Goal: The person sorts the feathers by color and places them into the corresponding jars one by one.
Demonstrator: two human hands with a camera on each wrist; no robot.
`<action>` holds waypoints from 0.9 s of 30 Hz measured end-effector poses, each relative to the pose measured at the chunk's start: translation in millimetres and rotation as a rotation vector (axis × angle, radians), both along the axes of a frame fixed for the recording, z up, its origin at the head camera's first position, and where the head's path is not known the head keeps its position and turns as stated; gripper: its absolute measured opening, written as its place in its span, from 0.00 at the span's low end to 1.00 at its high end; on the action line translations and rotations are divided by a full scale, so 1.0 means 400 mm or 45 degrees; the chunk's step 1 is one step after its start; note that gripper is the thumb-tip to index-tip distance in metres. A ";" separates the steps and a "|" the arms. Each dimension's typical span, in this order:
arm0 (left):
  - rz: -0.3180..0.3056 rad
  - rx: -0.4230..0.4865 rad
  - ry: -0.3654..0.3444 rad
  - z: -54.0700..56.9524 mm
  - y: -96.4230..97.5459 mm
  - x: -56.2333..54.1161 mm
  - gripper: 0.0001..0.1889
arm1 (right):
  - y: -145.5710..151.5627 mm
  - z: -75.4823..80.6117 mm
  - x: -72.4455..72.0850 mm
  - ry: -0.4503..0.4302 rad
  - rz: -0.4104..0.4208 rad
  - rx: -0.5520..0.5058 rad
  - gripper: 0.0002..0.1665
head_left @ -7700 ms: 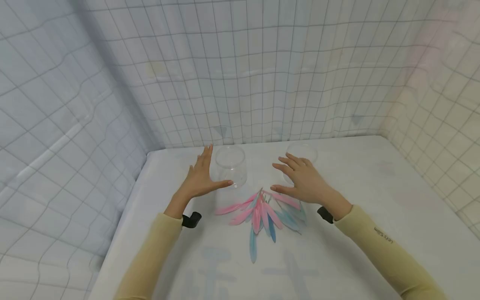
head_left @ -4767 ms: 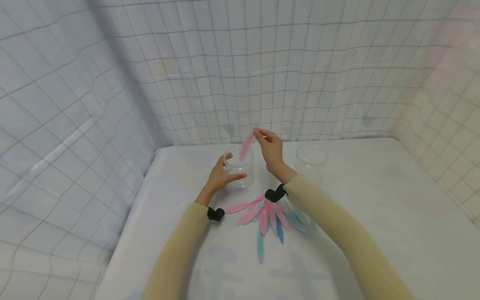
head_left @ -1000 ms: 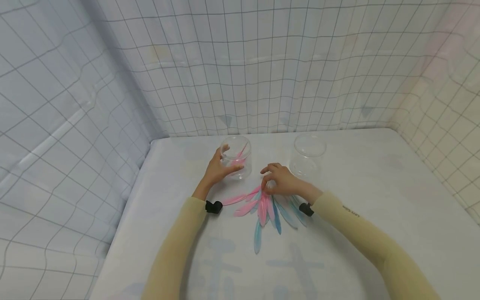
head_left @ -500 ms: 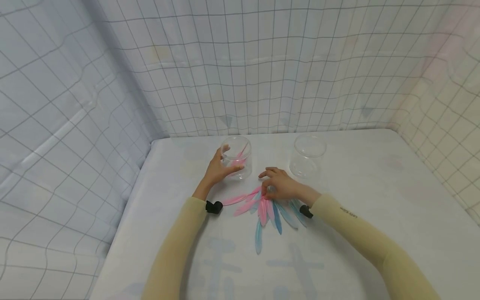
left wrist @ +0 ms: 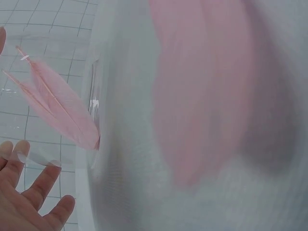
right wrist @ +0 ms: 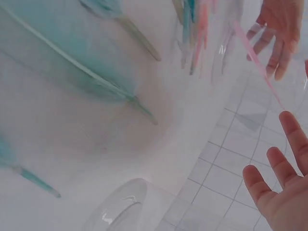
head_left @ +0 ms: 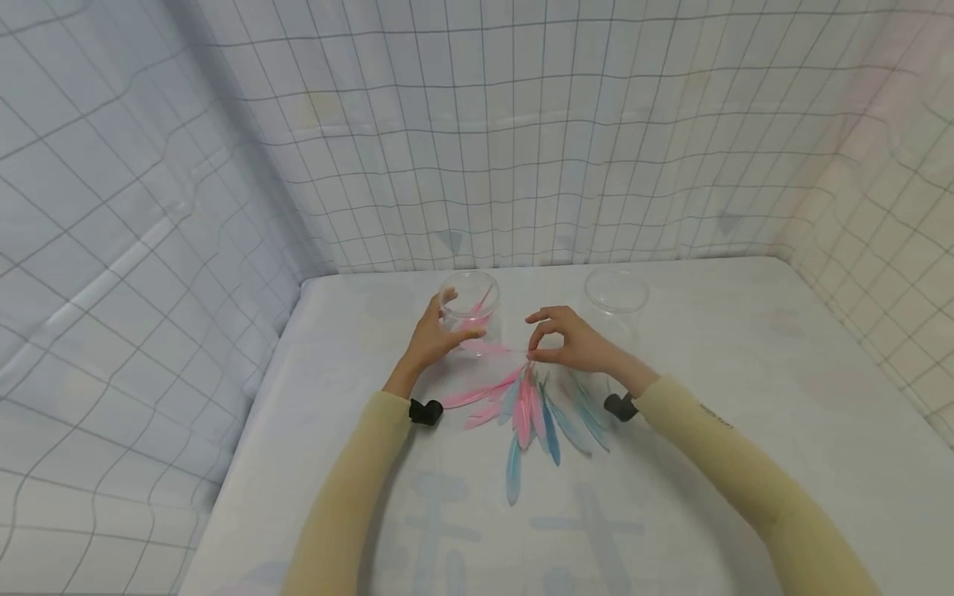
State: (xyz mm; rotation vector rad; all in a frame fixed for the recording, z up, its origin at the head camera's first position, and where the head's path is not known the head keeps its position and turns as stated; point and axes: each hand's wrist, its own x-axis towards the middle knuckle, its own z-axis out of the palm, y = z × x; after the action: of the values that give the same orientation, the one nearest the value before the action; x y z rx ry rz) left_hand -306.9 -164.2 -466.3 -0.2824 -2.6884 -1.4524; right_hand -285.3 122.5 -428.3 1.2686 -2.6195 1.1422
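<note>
My left hand (head_left: 430, 338) grips a clear round jar (head_left: 477, 314) by its left side, thumb in front and fingers behind. Pink feathers (left wrist: 62, 106) lean inside the jar in the left wrist view. Between thumb and index finger, my right hand (head_left: 580, 343) pinches the quill tip of a pink feather (head_left: 488, 348), whose vane points left past the jar's lower front. Just below lies a fanned pile of pink feathers (head_left: 523, 418) and blue feathers (head_left: 513, 473), their quills gathered toward the right hand. In the right wrist view the pinched feather (right wrist: 255, 57) appears edge-on.
A second clear jar (head_left: 617, 310) stands to the right, behind my right hand. Both jars are on a white-covered table (head_left: 335, 497). Grid-patterned curtains (head_left: 522, 149) hang behind the table and on both sides.
Over the last second my right hand has picked a pink feather from the pile and lifted it up toward the jar. Earlier, it lowered another pink feather into that jar. The left hand stays put.
</note>
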 end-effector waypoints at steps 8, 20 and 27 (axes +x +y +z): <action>-0.009 0.016 -0.021 0.001 0.000 0.003 0.54 | -0.014 0.087 -0.039 0.308 -0.241 -0.096 0.06; 0.005 0.050 -0.040 -0.004 0.005 0.001 0.54 | -0.116 0.202 -0.065 0.751 -0.366 0.375 0.05; -0.002 0.049 -0.020 0.003 0.001 0.002 0.54 | -0.130 0.176 -0.046 0.671 -0.367 0.326 0.09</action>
State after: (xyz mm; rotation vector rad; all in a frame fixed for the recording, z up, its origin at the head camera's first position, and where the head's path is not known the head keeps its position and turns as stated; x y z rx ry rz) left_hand -306.1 -163.6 -465.0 -0.2724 -2.6695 -1.5113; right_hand -303.9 70.6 -357.9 0.9961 -2.4690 0.3709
